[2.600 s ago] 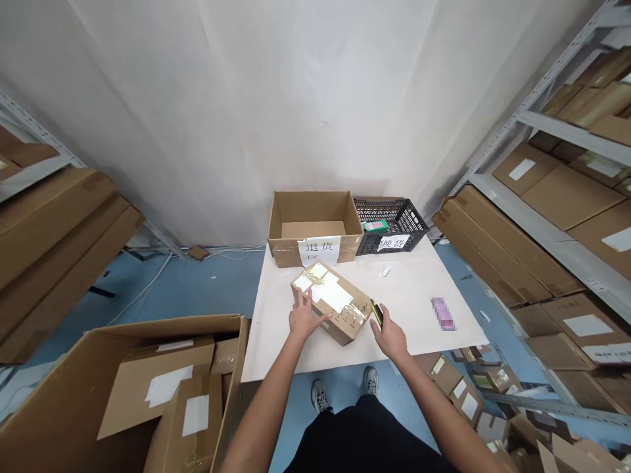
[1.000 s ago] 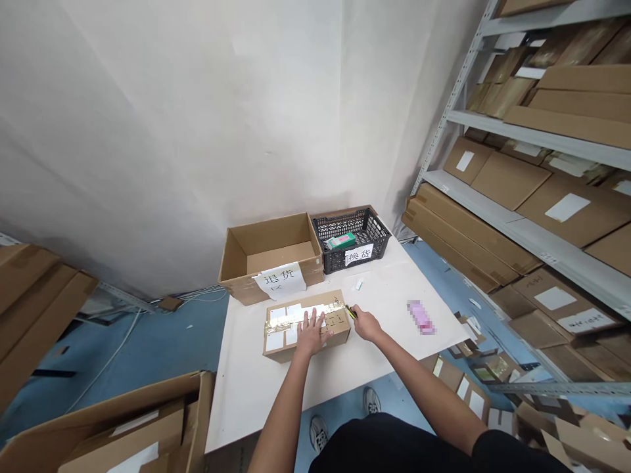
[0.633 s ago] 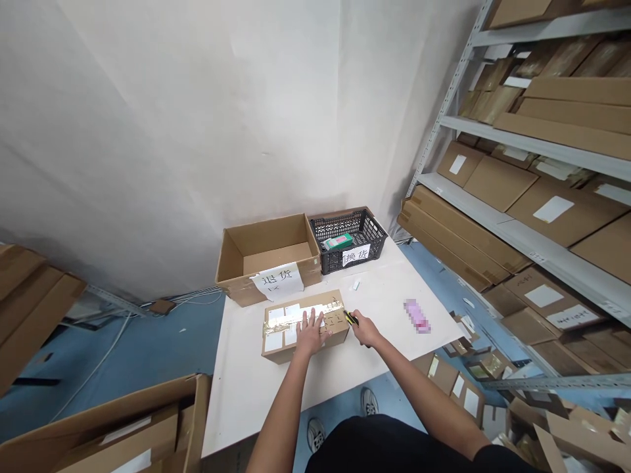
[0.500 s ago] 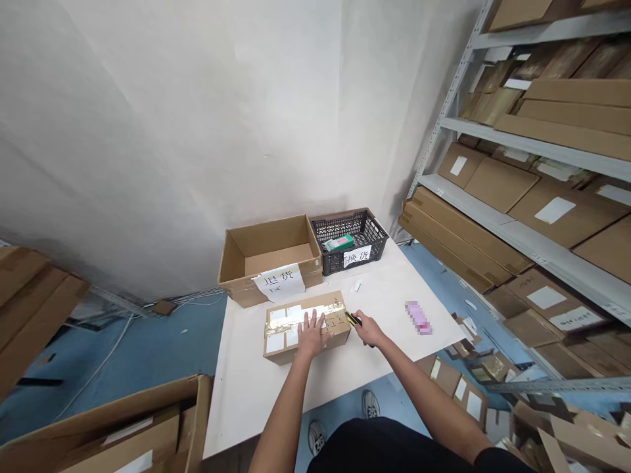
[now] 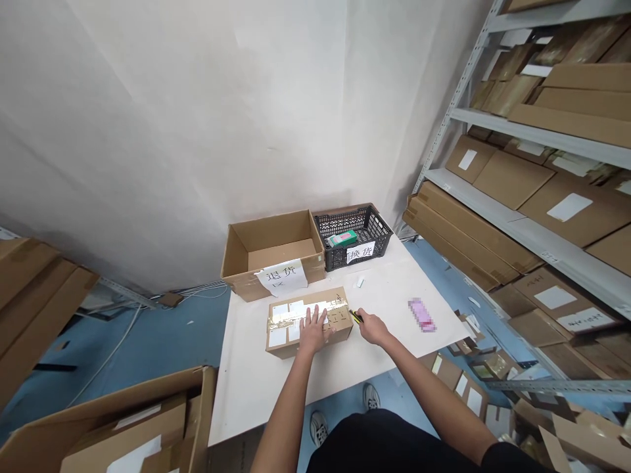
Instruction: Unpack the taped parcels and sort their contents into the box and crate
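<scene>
A taped cardboard box (image 5: 305, 301) with white labels and handwritten marks lies on the white table (image 5: 246, 401). My left hand (image 5: 313, 330) rests flat on its top, fingers spread. In my right hand (image 5: 372, 327) is a black and yellow utility knife (image 5: 355, 316), gripped with the fingers wrapped round it. The knife's tip is at the box's right end, close to the tape; whether the blade touches it I cannot tell.
Behind the box stand an open carton (image 5: 276, 253) with a paper sign and a black plastic crate (image 5: 367, 230) holding a green box (image 5: 343, 238). A blurred pink item (image 5: 421, 315) lies at right. Shelves of cartons (image 5: 527, 180) rise on the right; a large carton (image 5: 123, 401) is at lower left.
The knife has moved slightly down along the box's right end. My left hand stays on top of the box. The whole view has shifted a little.
</scene>
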`<move>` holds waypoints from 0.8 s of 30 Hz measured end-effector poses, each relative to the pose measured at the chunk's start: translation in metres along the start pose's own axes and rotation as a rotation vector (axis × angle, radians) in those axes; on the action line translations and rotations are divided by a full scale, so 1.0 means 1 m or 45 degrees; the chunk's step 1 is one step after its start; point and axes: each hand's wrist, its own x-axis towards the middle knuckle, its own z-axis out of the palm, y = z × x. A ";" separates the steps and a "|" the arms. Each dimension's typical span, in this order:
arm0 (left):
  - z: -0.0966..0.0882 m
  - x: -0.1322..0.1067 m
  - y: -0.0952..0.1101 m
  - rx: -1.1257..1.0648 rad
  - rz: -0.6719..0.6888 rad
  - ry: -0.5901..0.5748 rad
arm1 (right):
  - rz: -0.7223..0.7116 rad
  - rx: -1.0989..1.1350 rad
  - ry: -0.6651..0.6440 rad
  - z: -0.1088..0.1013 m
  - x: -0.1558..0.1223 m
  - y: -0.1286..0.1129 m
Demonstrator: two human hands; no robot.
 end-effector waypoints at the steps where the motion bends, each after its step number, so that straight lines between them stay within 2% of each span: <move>1: -0.002 0.000 0.000 -0.003 0.005 0.014 | 0.015 0.046 0.022 0.000 -0.002 0.002; 4: -0.012 0.004 -0.005 -0.015 0.042 0.088 | 0.128 0.219 0.236 0.013 -0.006 0.000; 6: -0.020 0.006 -0.019 -0.015 0.031 0.160 | 0.180 0.297 0.344 0.029 -0.003 -0.006; 10: -0.031 0.005 -0.061 0.025 -0.234 0.203 | 0.163 0.344 0.253 0.057 0.021 -0.017; 12: -0.029 -0.001 -0.072 0.040 -0.325 0.188 | 0.184 0.427 0.204 0.061 0.043 -0.018; 13: -0.027 -0.005 -0.071 0.047 -0.360 0.179 | 0.214 0.483 0.195 0.058 0.056 -0.017; 15: -0.023 -0.014 -0.055 0.067 -0.455 0.140 | 0.302 0.557 0.218 0.046 0.083 -0.017; 17: -0.020 -0.021 -0.026 0.088 -0.545 0.090 | 0.375 0.515 0.306 0.027 0.110 -0.020; 20: -0.018 -0.025 0.017 0.064 -0.346 0.045 | 0.369 0.397 0.425 -0.003 0.138 -0.025; 22: -0.020 -0.026 0.030 0.028 -0.268 0.121 | 0.324 0.353 0.452 -0.014 0.139 -0.024; 24: -0.022 -0.027 0.028 0.024 -0.283 0.240 | 0.245 0.322 0.476 -0.012 0.124 -0.020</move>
